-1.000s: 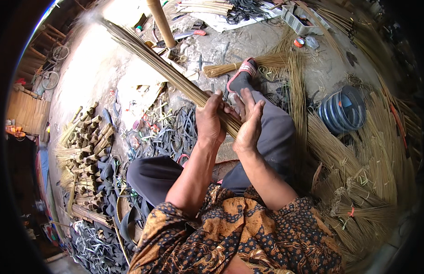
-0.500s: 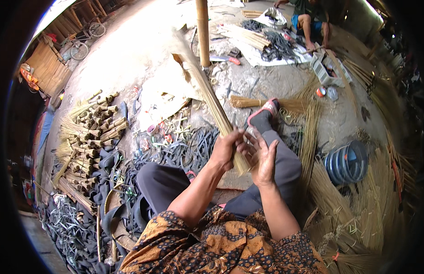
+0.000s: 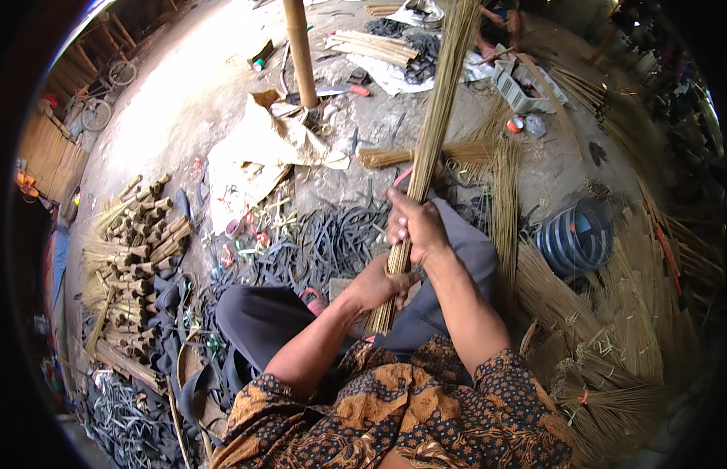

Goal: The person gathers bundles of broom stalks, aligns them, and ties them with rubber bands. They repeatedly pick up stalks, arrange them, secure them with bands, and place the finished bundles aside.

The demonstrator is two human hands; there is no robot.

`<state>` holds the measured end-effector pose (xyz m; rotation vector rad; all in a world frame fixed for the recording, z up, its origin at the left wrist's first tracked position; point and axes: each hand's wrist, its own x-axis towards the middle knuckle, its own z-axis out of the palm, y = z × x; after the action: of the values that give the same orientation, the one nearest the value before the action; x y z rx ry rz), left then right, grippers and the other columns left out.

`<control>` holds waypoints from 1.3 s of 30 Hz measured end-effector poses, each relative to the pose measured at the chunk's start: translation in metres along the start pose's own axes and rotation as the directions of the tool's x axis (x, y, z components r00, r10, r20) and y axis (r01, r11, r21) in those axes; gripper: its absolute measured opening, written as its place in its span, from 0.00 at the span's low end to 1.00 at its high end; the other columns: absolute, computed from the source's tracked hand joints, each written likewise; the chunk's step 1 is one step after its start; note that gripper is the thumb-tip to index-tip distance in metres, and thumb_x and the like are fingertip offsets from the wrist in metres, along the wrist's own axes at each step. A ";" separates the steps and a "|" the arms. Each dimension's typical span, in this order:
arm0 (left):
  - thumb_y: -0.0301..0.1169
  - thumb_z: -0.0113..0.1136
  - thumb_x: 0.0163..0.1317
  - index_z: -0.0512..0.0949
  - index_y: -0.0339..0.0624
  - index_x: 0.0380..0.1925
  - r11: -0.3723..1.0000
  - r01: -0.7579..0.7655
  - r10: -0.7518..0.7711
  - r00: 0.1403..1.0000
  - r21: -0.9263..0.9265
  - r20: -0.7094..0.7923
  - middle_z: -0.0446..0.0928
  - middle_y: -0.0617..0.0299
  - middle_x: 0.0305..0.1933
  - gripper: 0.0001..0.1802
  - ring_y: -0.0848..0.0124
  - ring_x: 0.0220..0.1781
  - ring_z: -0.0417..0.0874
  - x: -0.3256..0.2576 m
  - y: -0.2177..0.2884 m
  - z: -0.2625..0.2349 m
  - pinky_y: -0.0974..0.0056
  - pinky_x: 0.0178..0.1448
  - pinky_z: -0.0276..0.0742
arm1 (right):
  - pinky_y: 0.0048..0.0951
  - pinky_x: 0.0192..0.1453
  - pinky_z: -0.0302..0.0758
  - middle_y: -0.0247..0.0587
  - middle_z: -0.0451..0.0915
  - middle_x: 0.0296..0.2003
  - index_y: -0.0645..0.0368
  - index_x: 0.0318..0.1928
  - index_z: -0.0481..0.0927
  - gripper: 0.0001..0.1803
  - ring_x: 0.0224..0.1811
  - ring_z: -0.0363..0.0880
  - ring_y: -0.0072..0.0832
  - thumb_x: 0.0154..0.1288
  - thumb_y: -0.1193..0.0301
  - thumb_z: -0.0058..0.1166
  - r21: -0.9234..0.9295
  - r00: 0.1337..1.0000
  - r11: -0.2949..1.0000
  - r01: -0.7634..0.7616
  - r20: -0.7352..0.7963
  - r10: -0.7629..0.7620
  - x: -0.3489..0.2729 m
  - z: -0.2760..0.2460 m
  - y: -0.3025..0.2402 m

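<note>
A long bundle of thin straw-coloured sticks [image 3: 441, 102] slants up and away to the right between my knees. My left hand [image 3: 375, 286] is wrapped round it near its lower, cut end. Higher up, my right hand [image 3: 418, 227] is closed on the same bundle, its fingers curled around the sticks. The bundle's far tip runs past the top of the view. Under my hands, dark strips [image 3: 340, 246] like cut rubber lie tangled on the ground.
Several short tied bundles [image 3: 144, 242] are stacked at left. Loose sticks [image 3: 559, 305] and a blue-banded clear container [image 3: 574, 238] lie at right. Beyond stand a bamboo post [image 3: 301, 55], a knife [image 3: 344, 91] and a white crate [image 3: 520, 90]. Another person [image 3: 500, 31] sits at the far right.
The bundle has swung from leaning far left to leaning far right. My right hand, spread beside it before, now grips it above my left hand, which has moved lower.
</note>
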<state>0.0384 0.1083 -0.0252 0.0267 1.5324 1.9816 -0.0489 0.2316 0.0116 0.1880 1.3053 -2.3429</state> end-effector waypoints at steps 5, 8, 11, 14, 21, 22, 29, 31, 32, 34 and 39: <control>0.27 0.64 0.64 0.78 0.38 0.49 0.959 -0.062 0.134 0.959 0.278 -0.248 0.81 0.63 0.31 0.14 0.74 0.30 0.80 0.005 0.003 -0.006 0.65 0.37 0.79 | 0.27 0.20 0.68 0.21 0.62 0.17 0.58 0.46 0.81 0.14 0.14 0.63 0.16 0.74 0.59 0.62 -0.030 0.991 0.995 0.094 -0.091 -0.097 0.017 0.009 0.007; 0.29 0.68 0.67 0.77 0.43 0.44 0.959 -0.027 0.106 0.957 0.282 -0.269 0.73 0.73 0.25 0.10 0.80 0.24 0.72 0.001 0.021 -0.024 0.68 0.29 0.71 | 0.28 0.30 0.77 0.25 0.71 0.22 0.61 0.57 0.78 0.32 0.23 0.74 0.18 0.71 0.45 0.64 -0.029 0.976 0.984 0.177 0.135 -0.172 0.027 0.011 0.011; 0.30 0.69 0.68 0.80 0.40 0.47 0.902 -0.020 0.179 0.926 0.431 -0.331 0.75 0.71 0.26 0.11 0.80 0.27 0.72 -0.006 0.058 -0.065 0.67 0.32 0.71 | 0.34 0.51 0.84 0.49 0.81 0.51 0.68 0.73 0.61 0.55 0.48 0.85 0.30 0.66 0.32 0.57 0.012 0.943 0.984 0.176 0.286 -0.172 0.052 -0.001 0.020; 0.33 0.68 0.70 0.79 0.40 0.43 0.827 0.165 0.108 0.891 0.538 -0.440 0.75 0.69 0.23 0.10 0.78 0.25 0.73 -0.015 0.094 -0.110 0.64 0.31 0.71 | 0.26 0.42 0.82 0.44 0.83 0.47 0.62 0.65 0.70 0.39 0.42 0.85 0.25 0.73 0.41 0.58 -0.256 0.991 0.960 0.117 0.092 -0.096 0.085 -0.038 0.053; 0.37 0.69 0.66 0.79 0.38 0.45 0.732 0.248 0.158 0.844 0.635 -0.512 0.75 0.63 0.22 0.16 0.73 0.25 0.73 -0.011 0.104 -0.159 0.60 0.33 0.72 | 0.35 0.39 0.82 0.45 0.89 0.41 0.61 0.51 0.85 0.19 0.36 0.88 0.31 0.73 0.58 0.60 -0.694 0.920 0.608 -0.386 -0.339 0.197 0.150 -0.151 0.216; 0.38 0.69 0.66 0.79 0.38 0.46 0.726 0.262 0.165 0.831 0.635 -0.532 0.74 0.63 0.22 0.17 0.72 0.25 0.74 -0.011 0.103 -0.162 0.60 0.34 0.72 | 0.38 0.42 0.82 0.47 0.89 0.41 0.58 0.50 0.86 0.17 0.38 0.89 0.35 0.72 0.58 0.60 -0.742 0.910 0.531 -0.409 -0.374 0.178 0.154 -0.156 0.236; 0.38 0.69 0.66 0.80 0.38 0.46 0.730 0.359 0.104 0.782 0.581 -0.614 0.77 0.57 0.26 0.16 0.70 0.29 0.77 -0.009 0.109 -0.171 0.59 0.38 0.77 | 0.47 0.54 0.81 0.49 0.88 0.46 0.44 0.52 0.86 0.12 0.51 0.86 0.49 0.70 0.61 0.62 -0.969 0.972 0.092 -0.229 -0.223 0.073 0.147 -0.129 0.294; 0.37 0.70 0.66 0.79 0.39 0.45 0.745 0.384 0.079 0.761 0.545 -0.644 0.78 0.57 0.27 0.16 0.70 0.30 0.78 -0.008 0.109 -0.172 0.59 0.39 0.77 | 0.50 0.55 0.80 0.51 0.87 0.45 0.44 0.53 0.84 0.12 0.50 0.86 0.53 0.70 0.64 0.59 -0.989 0.984 0.006 -0.147 -0.146 0.106 0.150 -0.119 0.300; 0.37 0.70 0.66 0.79 0.39 0.45 0.750 0.394 0.069 0.753 0.532 -0.654 0.78 0.57 0.27 0.16 0.70 0.30 0.78 -0.007 0.108 -0.174 0.59 0.39 0.77 | 0.50 0.55 0.80 0.51 0.87 0.45 0.44 0.52 0.84 0.12 0.50 0.86 0.54 0.71 0.65 0.58 -0.988 0.982 -0.003 -0.151 -0.151 0.117 0.152 -0.116 0.302; 0.37 0.70 0.66 0.79 0.39 0.45 0.761 0.405 0.057 0.737 0.507 -0.673 0.79 0.58 0.27 0.16 0.70 0.30 0.78 -0.007 0.107 -0.176 0.59 0.40 0.78 | 0.52 0.54 0.80 0.51 0.87 0.45 0.44 0.52 0.84 0.12 0.49 0.85 0.55 0.72 0.65 0.56 -0.972 0.951 -0.080 -0.219 -0.231 0.205 0.156 -0.115 0.304; 0.40 0.69 0.66 0.80 0.41 0.48 0.690 0.453 0.086 0.723 0.564 -0.686 0.83 0.47 0.30 0.18 0.55 0.33 0.87 -0.008 0.104 -0.179 0.53 0.42 0.80 | 0.47 0.50 0.81 0.56 0.88 0.43 0.48 0.50 0.83 0.14 0.49 0.87 0.49 0.72 0.57 0.58 -0.946 0.971 0.232 -0.226 -0.200 0.128 0.157 -0.113 0.290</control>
<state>-0.0703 -0.0640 0.0106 -0.5902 2.5747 1.1197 -0.0706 0.1451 -0.3251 0.0105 2.3682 -0.9295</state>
